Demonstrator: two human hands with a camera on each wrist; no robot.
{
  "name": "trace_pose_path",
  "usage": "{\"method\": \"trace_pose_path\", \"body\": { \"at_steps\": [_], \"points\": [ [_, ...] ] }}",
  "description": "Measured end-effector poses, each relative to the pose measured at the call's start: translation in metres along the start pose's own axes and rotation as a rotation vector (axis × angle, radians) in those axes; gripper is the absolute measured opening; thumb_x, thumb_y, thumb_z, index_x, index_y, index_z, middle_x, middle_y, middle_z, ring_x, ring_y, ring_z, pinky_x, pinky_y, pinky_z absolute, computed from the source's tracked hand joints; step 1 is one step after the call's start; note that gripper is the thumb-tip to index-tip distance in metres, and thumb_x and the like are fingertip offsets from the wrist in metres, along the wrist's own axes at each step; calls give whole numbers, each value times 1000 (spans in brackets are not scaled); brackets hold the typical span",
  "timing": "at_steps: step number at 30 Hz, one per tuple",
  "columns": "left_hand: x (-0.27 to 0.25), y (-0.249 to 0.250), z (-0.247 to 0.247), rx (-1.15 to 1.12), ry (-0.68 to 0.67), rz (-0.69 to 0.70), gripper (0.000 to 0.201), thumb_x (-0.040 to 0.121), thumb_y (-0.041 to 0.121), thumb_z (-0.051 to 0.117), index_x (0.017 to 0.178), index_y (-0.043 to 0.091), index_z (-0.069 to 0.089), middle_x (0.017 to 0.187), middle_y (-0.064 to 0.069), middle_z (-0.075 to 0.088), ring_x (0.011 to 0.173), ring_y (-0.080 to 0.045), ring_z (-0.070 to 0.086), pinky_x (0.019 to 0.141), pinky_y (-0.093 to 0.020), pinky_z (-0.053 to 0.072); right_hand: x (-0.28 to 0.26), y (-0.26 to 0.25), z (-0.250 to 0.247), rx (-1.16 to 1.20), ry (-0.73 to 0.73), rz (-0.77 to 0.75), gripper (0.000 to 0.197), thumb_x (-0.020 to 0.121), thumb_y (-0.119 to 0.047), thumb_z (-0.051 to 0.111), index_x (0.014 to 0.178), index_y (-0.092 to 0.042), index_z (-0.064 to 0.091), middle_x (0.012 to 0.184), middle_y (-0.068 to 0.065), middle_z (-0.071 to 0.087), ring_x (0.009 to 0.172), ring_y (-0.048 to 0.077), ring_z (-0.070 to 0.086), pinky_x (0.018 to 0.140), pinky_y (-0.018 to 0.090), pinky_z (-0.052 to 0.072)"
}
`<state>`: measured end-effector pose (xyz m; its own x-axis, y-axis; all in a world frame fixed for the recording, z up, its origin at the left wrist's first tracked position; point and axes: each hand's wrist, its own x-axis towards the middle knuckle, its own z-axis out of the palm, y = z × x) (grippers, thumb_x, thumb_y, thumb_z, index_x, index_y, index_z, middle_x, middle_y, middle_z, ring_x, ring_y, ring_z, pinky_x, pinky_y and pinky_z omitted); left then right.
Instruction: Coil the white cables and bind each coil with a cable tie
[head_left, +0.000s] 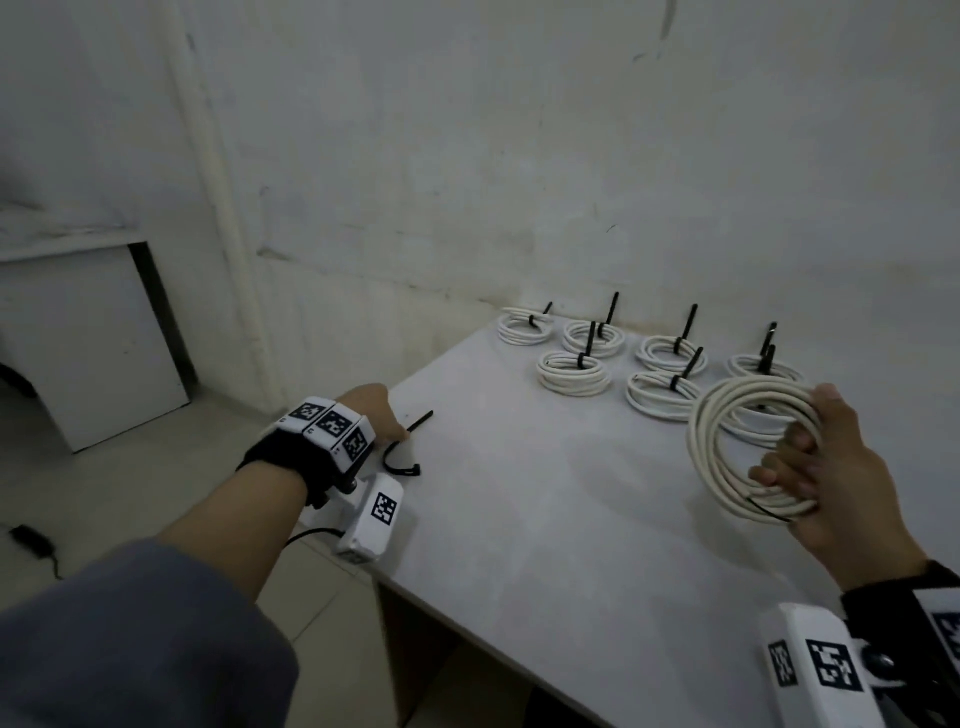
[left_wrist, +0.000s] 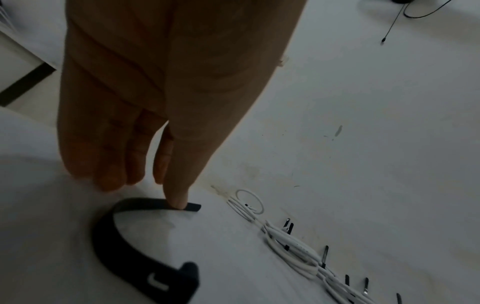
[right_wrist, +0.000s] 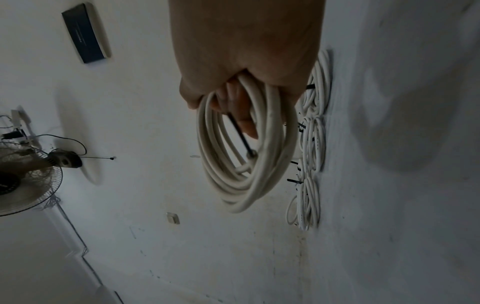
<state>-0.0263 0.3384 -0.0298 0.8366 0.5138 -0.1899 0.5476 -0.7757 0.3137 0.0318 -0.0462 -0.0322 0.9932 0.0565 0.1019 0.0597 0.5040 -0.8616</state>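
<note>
**Last Coil Held Ready While a Tie Is Reached For**

Nearest the lens, a grey fabric sleeve is extended over the counter's left edge. The left hand is laid with straight fingers, its grip released, one fingertip pressed on the curved black plastic cable tie, probably so it can be pinned and picked up. One such loose tie is counted on the pale grey counter. Along the far wall, seven bound white cable coils are counted, one partly hidden, each with an upright tie tail. At right, one unbound coil of white round cable is grasped in the clenched grip of the right hand and held above the counter, so that its loops are kept together for binding.
</note>
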Motion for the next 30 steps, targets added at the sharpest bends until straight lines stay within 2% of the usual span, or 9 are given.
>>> {"method": "trace_pose_path", "body": {
  "at_steps": [5, 7, 9, 14, 15, 17, 19, 25, 30],
  "points": [
    [7, -1, 3, 64, -42, 6, 29, 79, 18, 73, 62, 9, 51, 64, -4, 51, 56, -16, 47, 66, -28, 43, 0, -1, 1, -7, 0, 14, 39, 84, -49, 56, 65, -20, 37, 43, -7, 28, 31, 7, 20, 42, 15, 38],
    [5, 0, 1, 82, -69, 34, 14, 79, 16, 73, 82, 4, 67, 75, -6, 60, 64, -17, 53, 67, -25, 43, 1, 1, 0, -2, 9, 16, 38, 93, -45, 50, 65, -21, 39, 45, -6, 31, 31, 6, 20, 41, 16, 37],
    [5, 2, -1, 61, -108, 46, 17, 80, 15, 72, 94, 4, 71, 82, -6, 62, 64, -15, 53, 67, -23, 43, 2, 2, 0, -3, 25, 15, 39, 96, -45, 48, 65, -21, 40, 46, -6, 32, 31, 7, 20, 41, 17, 37],
    [-2, 24, -2, -247, -147, 117, 11, 84, 7, 66, 86, -3, 71, 93, -20, 70, 79, -23, 65, 89, -38, 54, 1, 3, 4, -17, 87, 21, 42, 96, -43, 49, 63, -19, 38, 45, -6, 30, 30, 7, 21, 40, 16, 37],
    [-8, 36, -1, -385, -151, 160, 9, 84, 6, 67, 81, -2, 70, 92, -21, 70, 77, -23, 67, 86, -38, 56, 0, 3, 5, -17, 104, 21, 42, 96, -43, 49, 63, -19, 38, 45, -6, 30, 30, 8, 21, 40, 16, 36],
    [-28, 68, 2, -634, -224, 260, 8, 88, 5, 65, 82, 0, 67, 83, -18, 67, 62, -14, 68, 67, -24, 58, 1, 4, 4, -22, 135, 6, 42, 96, -41, 49, 63, -17, 37, 44, -6, 28, 31, 8, 22, 39, 17, 35],
    [-57, 104, 7, -738, -319, 376, 9, 89, 8, 63, 90, 1, 68, 71, -8, 66, 53, -5, 63, 53, -13, 51, 3, 4, 2, -38, 180, -29, 43, 95, -40, 51, 62, -16, 37, 43, -5, 26, 32, 9, 22, 39, 18, 32],
    [-116, 183, 38, -754, -537, 623, 12, 88, 11, 64, 92, 3, 72, 59, 1, 65, 48, -2, 58, 48, -10, 45, 5, -3, -5, -153, 279, -157, 50, 93, -40, 56, 56, -9, 42, 36, -1, 25, 32, 14, 24, 40, 22, 34],
    [-118, 212, 62, -924, -418, 611, 13, 88, 6, 64, 85, -4, 70, 58, -6, 65, 47, -7, 62, 50, -14, 50, 5, -8, -6, -261, 228, -266, 52, 85, -43, 61, 56, -1, 51, 34, 0, 33, 31, 16, 30, 39, 24, 35]
  ]
}}
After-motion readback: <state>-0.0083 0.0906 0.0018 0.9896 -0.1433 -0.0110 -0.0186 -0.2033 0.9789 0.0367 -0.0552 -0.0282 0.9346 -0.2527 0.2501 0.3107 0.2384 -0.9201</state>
